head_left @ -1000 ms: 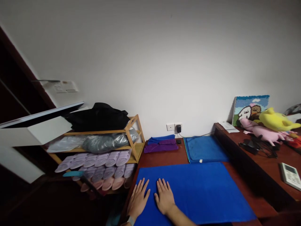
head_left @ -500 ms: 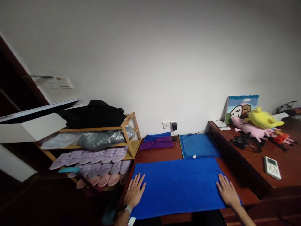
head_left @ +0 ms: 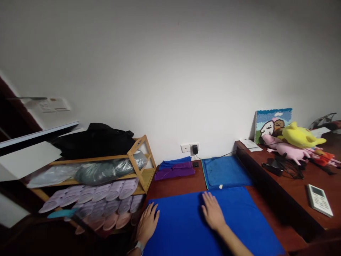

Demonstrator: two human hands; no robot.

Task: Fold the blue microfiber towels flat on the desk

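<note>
Right hand (head_left: 212, 213) back from the cloth's (head_left: 186, 227) right edge to its middle near the far edge, flat, fingers spread, gripping nothing. Left hand (head_left: 147, 224) pressed open on the left edge. Cloth spread across the table's (head_left: 176, 185) near edge; likely smoothing strokes. Folded cloths (head_left: 174, 168) at the far edge.

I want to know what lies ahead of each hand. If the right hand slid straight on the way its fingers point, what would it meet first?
The right hand lies flat on the blue cloth, fingers pointing toward the wall. Straight ahead it would probably first reach the lighter blue mat, though depth is uncertain.
</note>
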